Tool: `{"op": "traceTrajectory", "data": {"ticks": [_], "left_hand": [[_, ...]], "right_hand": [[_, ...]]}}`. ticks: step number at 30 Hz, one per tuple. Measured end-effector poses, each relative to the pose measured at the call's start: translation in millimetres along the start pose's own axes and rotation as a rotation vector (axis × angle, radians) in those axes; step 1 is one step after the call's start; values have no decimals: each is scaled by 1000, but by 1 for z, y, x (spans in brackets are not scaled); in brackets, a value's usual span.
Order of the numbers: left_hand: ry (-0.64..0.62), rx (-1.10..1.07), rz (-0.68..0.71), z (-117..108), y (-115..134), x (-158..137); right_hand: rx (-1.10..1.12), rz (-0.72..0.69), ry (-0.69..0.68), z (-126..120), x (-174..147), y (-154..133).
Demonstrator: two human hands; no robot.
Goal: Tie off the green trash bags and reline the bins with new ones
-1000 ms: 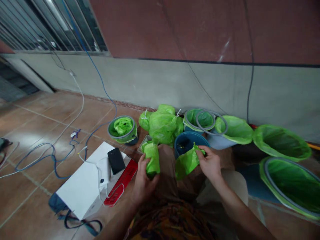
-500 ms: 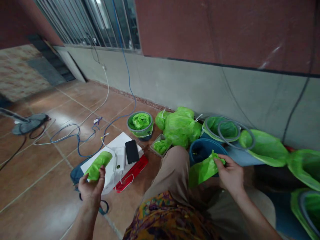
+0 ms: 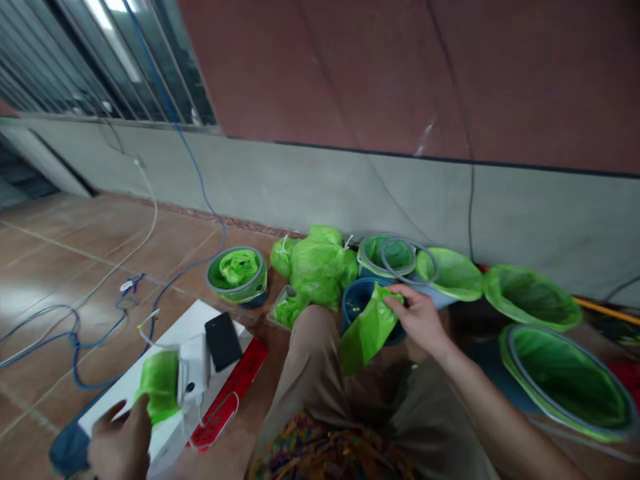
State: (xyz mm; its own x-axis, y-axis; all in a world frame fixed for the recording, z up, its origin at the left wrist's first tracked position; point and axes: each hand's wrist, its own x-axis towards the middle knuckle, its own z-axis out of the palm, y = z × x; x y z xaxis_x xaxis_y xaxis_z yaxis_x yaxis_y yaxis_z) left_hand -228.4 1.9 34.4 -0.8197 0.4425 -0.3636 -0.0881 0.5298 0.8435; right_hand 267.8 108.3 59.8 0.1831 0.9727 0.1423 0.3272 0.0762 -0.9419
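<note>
My right hand point(image 3: 419, 317) pinches the crumpled top end of a folded light-green plastic bag point(image 3: 367, 333), which hangs over my knee and the blue bucket point(image 3: 350, 303). A roll of green plastic bags point(image 3: 161, 387) rests on a white flat box point(image 3: 117, 407), beside a white device with a cable point(image 3: 194, 367). My left hand point(image 3: 124, 437), a little blurred, is at the roll's near left edge with thumb and fingers apart. Whether the thumb still touches the roll I cannot tell. A black phone point(image 3: 223, 341) lies right of the white device.
Tied green bags point(image 3: 320, 267) sit against the wall, beside a small tray of green plastic point(image 3: 280, 307) and a lined bucket point(image 3: 257, 287). Several green-lined bins point(image 3: 567, 383) stand at the right. A loose grey ring point(image 3: 435, 270) leans there. Blue cable point(image 3: 75, 360) loops over the tiles at left.
My left hand has lowered the green roll onto the white box and its fingers have loosened. The view has swung right. My right hand keeps holding the green bag.
</note>
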Motion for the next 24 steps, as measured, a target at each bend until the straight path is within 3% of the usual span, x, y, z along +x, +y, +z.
{"op": "traceTrajectory", "data": {"ticks": [2,5,8,10,12,15,17,18,19,22,24], "left_hand": [[-191,47,316,52,34,-33],[-850,-132,609,156,79,-112],[-1361,-195,707,247,103,-190],[-1568,-166,598,286,106,-223],[-1593,-164,447,311,105,-236],[-1527,-157,317,337,104,-231],[-1446,-167,292,354,104,-226],[-1390,-186,284,362,104,-225],[-1332,-213,273,371,104,-227],[-1233,-303,197,392,99,-239],[-1264,-319,93,402,93,-248]], "right_hand": [[70,2,-133,-10,9,-21],[178,39,-294,-19,17,-49],[225,11,-330,-29,25,-62],[189,-40,-277,-44,35,-57],[114,-73,-101,-70,50,-44],[-109,-53,417,-112,64,-17],[-255,-40,694,-122,63,-4],[-278,-47,722,-118,59,-1],[-256,-62,655,-108,54,2],[-175,-15,187,-57,42,9],[-187,46,69,-25,42,20]]}}
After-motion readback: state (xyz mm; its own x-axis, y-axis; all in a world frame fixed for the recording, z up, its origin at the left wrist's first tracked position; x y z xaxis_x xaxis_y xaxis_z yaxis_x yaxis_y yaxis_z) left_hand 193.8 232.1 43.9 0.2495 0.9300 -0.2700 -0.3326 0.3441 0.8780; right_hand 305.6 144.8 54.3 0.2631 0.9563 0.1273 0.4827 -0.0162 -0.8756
